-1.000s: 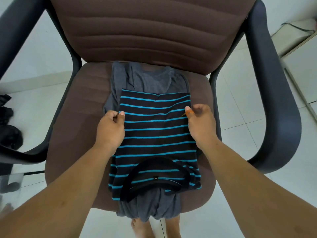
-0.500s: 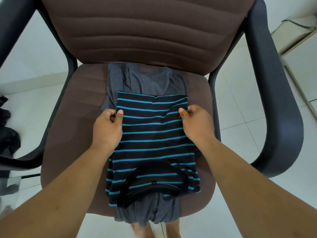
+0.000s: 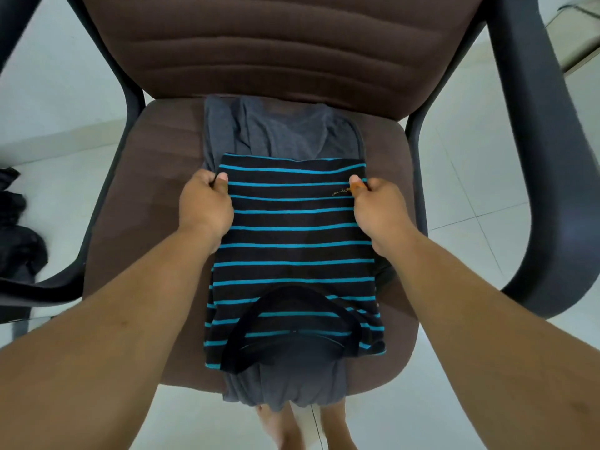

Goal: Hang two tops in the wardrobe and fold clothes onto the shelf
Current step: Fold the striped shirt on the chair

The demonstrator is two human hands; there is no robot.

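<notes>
A black top with blue stripes (image 3: pixel 292 254) lies folded into a narrow rectangle on the seat of a brown chair (image 3: pixel 130 222), its collar toward me. Under it lies a grey garment (image 3: pixel 285 134), showing beyond the far edge and hanging over the seat's front. My left hand (image 3: pixel 206 203) pinches the striped top's left edge near its far corner. My right hand (image 3: pixel 376 206) pinches the right edge at the same height. Both thumbs rest on top of the fabric.
The chair has a padded brown backrest (image 3: pixel 276 43) and dark armrests on the left (image 3: pixel 32 290) and right (image 3: pixel 545 157). Dark clothing (image 3: pixel 16 241) lies on the white tiled floor at the left. My bare feet (image 3: pixel 292 427) show below the seat.
Both hands have slid along the striped top's side edges toward its far end, keeping their pinch. The top itself has stayed flat on the seat.
</notes>
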